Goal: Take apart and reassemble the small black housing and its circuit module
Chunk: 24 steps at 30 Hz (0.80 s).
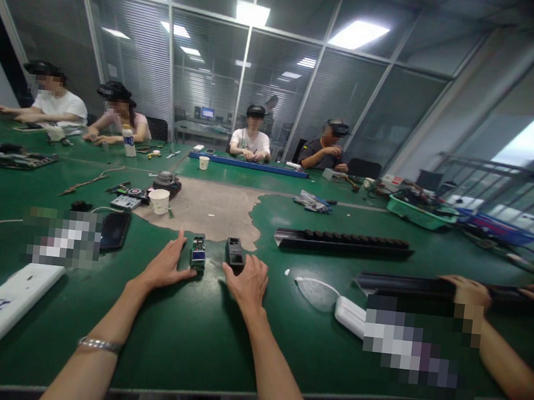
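My left hand [165, 269] rests on the green table with its fingers stretched apart. Its thumb reaches the near end of a small circuit board [198, 255] with a little dark screen, and the board is not gripped. To the right, a black plastic case [235, 252] with cut-outs lies at a slight slant. My right hand [249, 282] has the near end of this case between thumb and fingers. Part of the case is hidden by the fingers. A narrow gap of tabletop separates board and case.
A torn brown sheet [213, 210] lies beyond my hands, with a paper cup [158, 201] at its left. Black rails [343, 243] lie to the right, where another person's hand [469, 296] rests. White power strips [7, 306] flank me. Several people sit across the table.
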Available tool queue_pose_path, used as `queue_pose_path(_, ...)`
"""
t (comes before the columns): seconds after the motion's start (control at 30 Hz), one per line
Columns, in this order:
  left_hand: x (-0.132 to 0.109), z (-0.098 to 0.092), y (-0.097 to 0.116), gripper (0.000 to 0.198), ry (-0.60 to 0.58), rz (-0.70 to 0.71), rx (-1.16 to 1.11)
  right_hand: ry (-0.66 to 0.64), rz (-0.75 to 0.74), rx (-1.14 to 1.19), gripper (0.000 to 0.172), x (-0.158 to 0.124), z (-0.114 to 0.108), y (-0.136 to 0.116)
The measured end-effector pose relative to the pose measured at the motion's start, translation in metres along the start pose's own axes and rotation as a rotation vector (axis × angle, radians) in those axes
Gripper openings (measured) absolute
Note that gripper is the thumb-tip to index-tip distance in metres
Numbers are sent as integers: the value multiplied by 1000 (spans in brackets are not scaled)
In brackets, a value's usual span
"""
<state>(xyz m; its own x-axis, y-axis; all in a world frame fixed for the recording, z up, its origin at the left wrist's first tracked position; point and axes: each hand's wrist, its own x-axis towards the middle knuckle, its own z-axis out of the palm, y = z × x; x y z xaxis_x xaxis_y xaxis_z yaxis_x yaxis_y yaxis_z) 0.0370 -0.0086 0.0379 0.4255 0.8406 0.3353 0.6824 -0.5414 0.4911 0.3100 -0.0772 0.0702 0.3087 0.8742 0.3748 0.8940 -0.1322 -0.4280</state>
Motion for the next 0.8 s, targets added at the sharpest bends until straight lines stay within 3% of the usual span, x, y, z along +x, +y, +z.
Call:
queue_pose_path(0.1,0,1,-1,133,-6,-5,11,16,-8,7,64,-1,1,1)
queue_pose_path(0.3,-1,2,-4,134,-7,2,20,82,-45,79,31,-1,1,0)
queue_pose_path(0.5,0,3,-4,130,27,-2,-5,149,-136,237,37,4,-7,-28)
queue_pose_path(0.8,-1,4,-1,128,38,-17,-17,52,-150,246,38,-8,-6,-81)
